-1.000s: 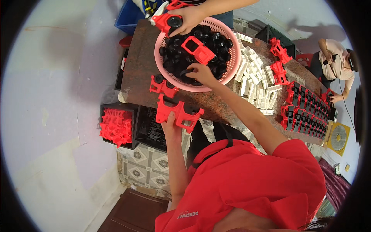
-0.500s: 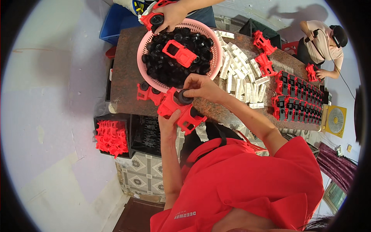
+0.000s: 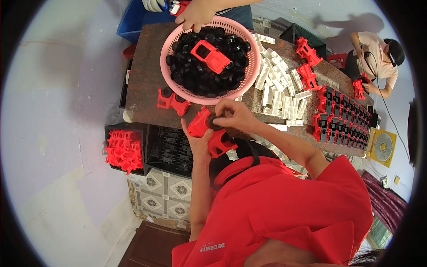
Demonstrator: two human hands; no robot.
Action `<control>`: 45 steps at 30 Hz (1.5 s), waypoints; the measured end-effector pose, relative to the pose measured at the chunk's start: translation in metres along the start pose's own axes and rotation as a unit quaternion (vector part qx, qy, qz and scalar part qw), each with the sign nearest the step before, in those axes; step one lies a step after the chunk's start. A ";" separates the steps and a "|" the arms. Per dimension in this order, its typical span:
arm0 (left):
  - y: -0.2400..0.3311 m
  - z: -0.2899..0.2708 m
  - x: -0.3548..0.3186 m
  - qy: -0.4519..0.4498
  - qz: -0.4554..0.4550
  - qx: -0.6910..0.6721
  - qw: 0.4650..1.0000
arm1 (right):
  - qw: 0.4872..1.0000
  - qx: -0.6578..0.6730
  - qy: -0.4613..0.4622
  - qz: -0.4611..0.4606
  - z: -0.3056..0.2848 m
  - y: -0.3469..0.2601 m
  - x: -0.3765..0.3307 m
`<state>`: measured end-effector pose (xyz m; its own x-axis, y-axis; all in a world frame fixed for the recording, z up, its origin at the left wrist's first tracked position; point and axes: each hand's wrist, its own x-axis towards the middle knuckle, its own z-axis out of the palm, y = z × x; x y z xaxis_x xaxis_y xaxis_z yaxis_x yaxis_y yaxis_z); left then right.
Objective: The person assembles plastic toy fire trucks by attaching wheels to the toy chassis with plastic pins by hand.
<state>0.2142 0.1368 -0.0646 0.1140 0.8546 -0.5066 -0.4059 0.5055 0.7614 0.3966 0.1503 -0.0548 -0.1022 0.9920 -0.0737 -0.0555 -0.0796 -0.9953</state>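
Observation:
My left hand (image 3: 199, 141) is wrapped round a red plastic toy truck body (image 3: 221, 144), held tilted just off the table's near edge. Against the side of that body, my right hand (image 3: 235, 116) pinches a black toy wheel (image 3: 215, 122); its fingertips partly cover the wheel. Whether the wheel is seated cannot be made out. Beyond my hands stands a pink basket (image 3: 255, 66) of black wheels, with another red truck body (image 3: 210, 56) lying on top. To the left, a red truck body with black wheels (image 3: 172, 102) rests on the table.
White plastic parts (image 3: 278, 80) lie heaped right of the basket. Rows of red and black toy trucks (image 3: 340, 115) fill the table's right end. A co-worker's hand (image 3: 198, 15) is at the basket's far rim; another person (image 3: 376, 58) sits far right. Black crates (image 3: 171, 151) stand below left.
The truck body in my left hand has turned and tipped, with my right hand still at the wheel. The co-worker's hand and red truck part have shifted farther back.

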 end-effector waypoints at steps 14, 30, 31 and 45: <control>0.007 0.000 -0.001 0.001 -0.001 0.003 1.000 | 0.996 -0.059 -0.049 0.041 -0.004 0.013 0.004; -0.004 0.014 -0.024 0.021 0.039 -0.020 0.999 | 0.975 0.171 -0.096 0.108 0.026 0.006 0.000; -0.008 0.011 -0.022 0.049 0.029 -0.031 0.998 | 0.977 0.150 -0.075 0.133 0.032 0.009 0.000; 0.022 -0.001 0.021 0.149 0.090 -0.083 0.981 | 0.864 -0.500 -0.051 -0.017 -0.030 0.139 0.133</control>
<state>0.2067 0.1656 -0.0591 -0.2338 0.8427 -0.4849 -0.5394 0.3025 0.7858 0.4050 0.2738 -0.2047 -0.2068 0.9744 -0.0876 0.8211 0.1242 -0.5572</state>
